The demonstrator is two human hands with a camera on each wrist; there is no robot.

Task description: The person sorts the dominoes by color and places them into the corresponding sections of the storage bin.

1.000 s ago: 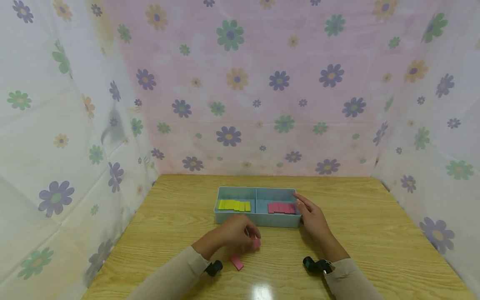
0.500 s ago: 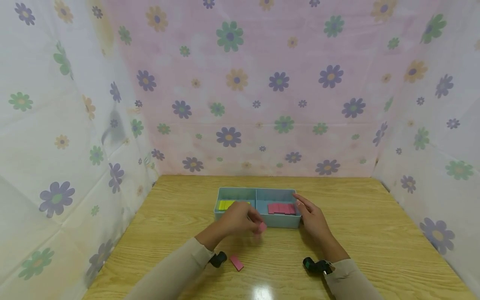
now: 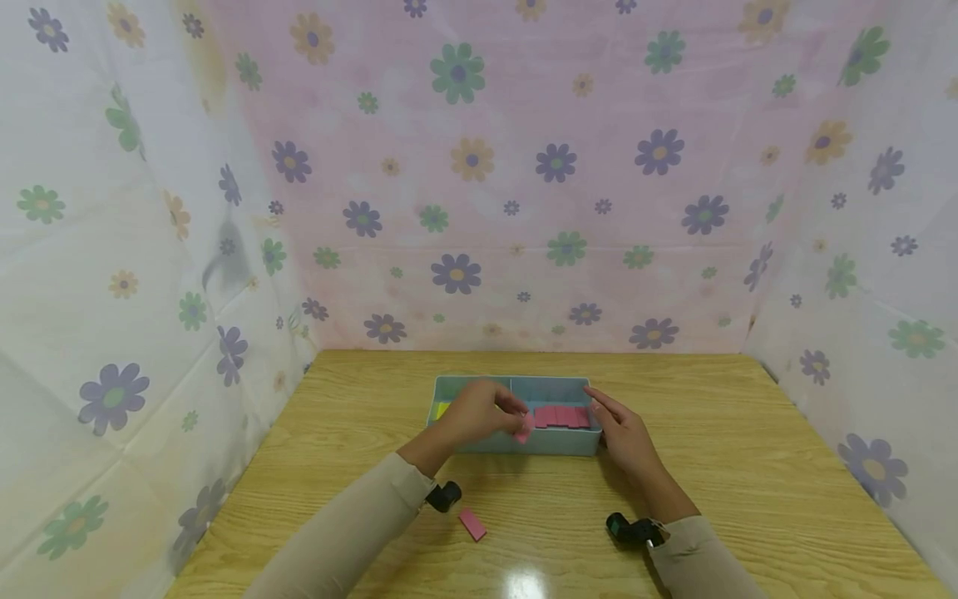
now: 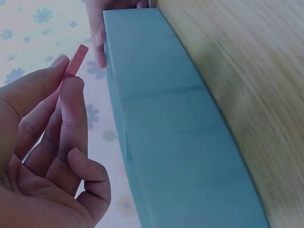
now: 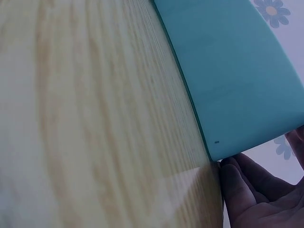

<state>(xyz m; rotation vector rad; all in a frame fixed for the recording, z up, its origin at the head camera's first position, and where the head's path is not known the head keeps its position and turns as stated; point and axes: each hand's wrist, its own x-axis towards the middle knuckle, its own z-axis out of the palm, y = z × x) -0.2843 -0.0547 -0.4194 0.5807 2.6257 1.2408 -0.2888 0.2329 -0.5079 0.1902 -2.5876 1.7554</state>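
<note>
My left hand (image 3: 479,413) pinches a small flat pink tile (image 4: 76,60) between thumb and fingertips, above the front wall of a blue two-compartment box (image 3: 554,443). The held tile (image 3: 525,428) hangs near the divider in the head view. My right hand (image 3: 629,441) holds the box's right end, its thumb and index finger at the rim and other fingers (image 5: 236,183) curled by the lower corner. Pink tiles (image 3: 561,417) lie in a row in the right compartment. Yellow tiles (image 3: 442,409) in the left compartment are mostly hidden behind my left hand.
One loose pink tile (image 3: 472,524) lies on the wooden table (image 3: 359,399) in front of the box, close to the left wrist camera (image 3: 445,497). Flower-print cloth (image 3: 516,191) encloses the table at the back and both sides.
My left hand has lifted the pink tile off the table and carried it forward and up to the box's front wall. My right hand and the box have stayed in place.
</note>
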